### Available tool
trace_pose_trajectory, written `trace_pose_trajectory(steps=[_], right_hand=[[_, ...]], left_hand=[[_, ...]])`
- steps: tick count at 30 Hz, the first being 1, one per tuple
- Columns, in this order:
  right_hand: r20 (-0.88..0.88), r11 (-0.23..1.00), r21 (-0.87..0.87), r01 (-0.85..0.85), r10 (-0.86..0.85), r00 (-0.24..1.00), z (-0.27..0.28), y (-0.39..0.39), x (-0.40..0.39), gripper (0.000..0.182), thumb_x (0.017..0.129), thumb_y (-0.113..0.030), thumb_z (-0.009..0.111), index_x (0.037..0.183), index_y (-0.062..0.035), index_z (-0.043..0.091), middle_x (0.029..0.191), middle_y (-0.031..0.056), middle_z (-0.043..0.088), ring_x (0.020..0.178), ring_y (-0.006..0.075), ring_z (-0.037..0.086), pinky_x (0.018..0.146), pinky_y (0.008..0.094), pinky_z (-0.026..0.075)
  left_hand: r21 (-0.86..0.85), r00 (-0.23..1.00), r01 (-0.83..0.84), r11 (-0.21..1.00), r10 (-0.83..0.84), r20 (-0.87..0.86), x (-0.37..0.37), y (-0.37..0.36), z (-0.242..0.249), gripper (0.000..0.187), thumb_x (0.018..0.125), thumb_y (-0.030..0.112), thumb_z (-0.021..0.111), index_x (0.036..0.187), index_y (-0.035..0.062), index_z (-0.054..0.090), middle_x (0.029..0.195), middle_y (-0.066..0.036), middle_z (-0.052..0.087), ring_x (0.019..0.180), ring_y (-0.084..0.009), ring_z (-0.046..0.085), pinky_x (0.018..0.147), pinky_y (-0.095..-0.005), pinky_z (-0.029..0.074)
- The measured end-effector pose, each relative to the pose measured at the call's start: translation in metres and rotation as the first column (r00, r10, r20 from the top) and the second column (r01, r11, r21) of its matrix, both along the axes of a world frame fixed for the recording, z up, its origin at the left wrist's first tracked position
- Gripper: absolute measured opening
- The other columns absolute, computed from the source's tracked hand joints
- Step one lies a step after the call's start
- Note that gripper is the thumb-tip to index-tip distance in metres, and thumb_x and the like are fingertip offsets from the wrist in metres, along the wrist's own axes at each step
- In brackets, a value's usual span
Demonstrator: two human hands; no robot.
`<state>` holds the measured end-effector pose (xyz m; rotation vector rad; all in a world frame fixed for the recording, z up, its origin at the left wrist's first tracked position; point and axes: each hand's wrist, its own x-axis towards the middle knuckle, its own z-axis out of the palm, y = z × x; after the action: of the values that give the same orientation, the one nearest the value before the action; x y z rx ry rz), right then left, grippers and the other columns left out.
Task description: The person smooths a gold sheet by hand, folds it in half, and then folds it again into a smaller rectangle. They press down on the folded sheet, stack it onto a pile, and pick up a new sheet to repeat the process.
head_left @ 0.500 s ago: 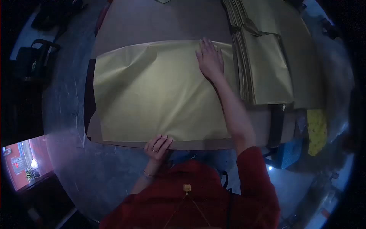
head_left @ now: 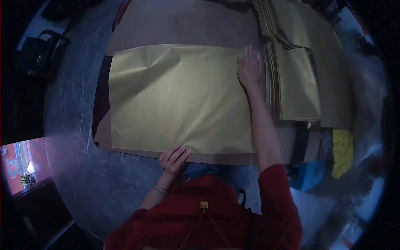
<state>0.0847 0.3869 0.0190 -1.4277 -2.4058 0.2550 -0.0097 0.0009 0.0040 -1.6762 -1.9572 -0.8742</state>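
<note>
A large gold-coloured sheet (head_left: 175, 100), creased in places, lies over the brown tabletop (head_left: 187, 23). At the sheet's near edge my left hand (head_left: 174, 161) rests with its fingers laid on the border; its thumb is hidden. My right hand (head_left: 250, 71) presses flat on the far right corner, fingers stretched out and pointing away from me. Just to the right of that hand stands a stack of folded gold sheets (head_left: 296, 83), its layered edges facing the hand.
A larger gold sheet (head_left: 333, 83) lies beneath and beyond the stack. Below the table's right side are a blue plastic item (head_left: 310, 173) and a yellow patterned cloth (head_left: 342, 154). A dark chair (head_left: 46, 54) stands on the floor to the left.
My right hand has slid rightward across the sheet to its far right corner. My left hand stays at the near edge. The view has shifted slightly.
</note>
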Motion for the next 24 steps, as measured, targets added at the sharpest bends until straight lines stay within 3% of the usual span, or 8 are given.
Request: trace_pose_trajectory(steps=[2, 9, 13, 14, 17, 18, 22, 24], right_hand=[[0.090, 0.988, 0.050, 0.144, -0.148, 0.985, -0.009, 0.004, 0.000, 0.055, 0.099, -0.037, 0.023, 0.145, -0.0066, 0.020, 0.153, 0.0086, 0.016, 0.141, 0.0220, 0.013, 0.115, 0.0410, 0.008], [0.095, 0.997, -0.048, 0.062, -0.057, 0.994, 0.010, -0.012, 0.007, 0.058, 0.099, -0.038, 0.025, 0.145, -0.0047, 0.019, 0.153, 0.0121, 0.014, 0.142, 0.0251, 0.010, 0.115, 0.0420, 0.006], [0.048, 0.995, -0.081, 0.061, -0.057, 0.997, -0.001, 0.005, 0.012, 0.058, 0.098, -0.039, 0.024, 0.145, -0.0054, 0.020, 0.152, 0.0121, 0.015, 0.142, 0.0251, 0.010, 0.114, 0.0430, 0.006], [0.072, 0.997, -0.048, 0.057, -0.054, 0.996, -0.002, 0.007, 0.015, 0.058, 0.098, -0.039, 0.025, 0.145, -0.0055, 0.021, 0.152, 0.0123, 0.016, 0.142, 0.0254, 0.011, 0.114, 0.0437, 0.007], [0.127, 0.997, 0.033, 0.064, -0.068, 0.990, -0.011, 0.001, 0.016, 0.057, 0.098, -0.039, 0.026, 0.144, -0.0054, 0.024, 0.152, 0.0126, 0.017, 0.141, 0.0261, 0.013, 0.114, 0.0451, 0.007], [0.144, 0.994, 0.083, 0.076, -0.087, 0.986, -0.013, -0.002, 0.012, 0.057, 0.098, -0.039, 0.027, 0.143, -0.0052, 0.026, 0.152, 0.0128, 0.018, 0.141, 0.0265, 0.014, 0.114, 0.0458, 0.008], [0.131, 0.978, 0.064, -0.197, 0.187, 0.974, 0.010, -0.116, -0.011, 0.053, 0.096, -0.035, 0.035, 0.140, -0.0053, 0.034, 0.149, 0.0132, 0.025, 0.139, 0.0266, 0.022, 0.111, 0.0479, 0.017], [0.131, 0.946, 0.044, -0.322, 0.314, 0.940, 0.022, -0.182, -0.021, 0.051, 0.094, -0.032, 0.041, 0.139, -0.0065, 0.036, 0.148, 0.0118, 0.029, 0.138, 0.0257, 0.024, 0.110, 0.0478, 0.021]], left_hand=[[0.014, 1.000, -0.009, 1.000, 0.009, 0.008, 0.002, 0.002, 0.000, 0.017, 0.081, 0.021, 0.063, 0.095, 0.0293, 0.068, 0.103, 0.011, 0.062, 0.096, -0.0098, 0.059, 0.085, -0.0263, 0.036], [-0.028, 1.000, -0.010, 1.000, 0.010, -0.006, 0.000, -0.001, -0.001, 0.018, 0.079, 0.021, 0.065, 0.095, 0.0291, 0.068, 0.103, 0.011, 0.063, 0.095, -0.0094, 0.060, 0.088, -0.0269, 0.036], [0.062, 0.999, 0.014, 0.998, -0.016, 0.037, 0.001, 0.004, -0.001, 0.021, 0.077, 0.018, 0.068, 0.095, 0.0274, 0.068, 0.104, 0.010, 0.062, 0.094, -0.0107, 0.061, 0.078, -0.0262, 0.041], [0.034, 0.998, 0.034, 0.999, -0.035, 0.048, 0.001, 0.003, 0.001, 0.021, 0.075, 0.016, 0.068, 0.094, 0.0260, 0.069, 0.104, 0.009, 0.063, 0.093, -0.0118, 0.061, 0.070, -0.0253, 0.042], [0.040, 0.997, 0.038, 0.998, -0.041, 0.060, 0.003, 0.004, 0.002, 0.021, 0.075, 0.015, 0.068, 0.093, 0.0256, 0.070, 0.104, 0.009, 0.063, 0.093, -0.0119, 0.061, 0.069, -0.0251, 0.042], [0.042, 0.999, 0.022, 0.999, -0.023, 0.028, 0.003, 0.004, -0.005, 0.021, 0.078, 0.018, 0.066, 0.096, 0.0282, 0.068, 0.105, 0.010, 0.062, 0.095, -0.0119, 0.060, 0.075, -0.0259, 0.041], [0.007, 0.998, 0.042, 0.999, -0.042, 0.054, 0.001, 0.004, -0.005, 0.021, 0.077, 0.018, 0.067, 0.095, 0.0284, 0.068, 0.105, 0.010, 0.062, 0.096, -0.0120, 0.059, 0.076, -0.0265, 0.042], [0.057, 1.000, 0.003, 0.998, -0.002, -0.012, 0.002, 0.007, -0.004, 0.022, 0.075, 0.016, 0.066, 0.093, 0.0265, 0.070, 0.103, 0.010, 0.063, 0.094, -0.0107, 0.061, 0.072, -0.0254, 0.042]])
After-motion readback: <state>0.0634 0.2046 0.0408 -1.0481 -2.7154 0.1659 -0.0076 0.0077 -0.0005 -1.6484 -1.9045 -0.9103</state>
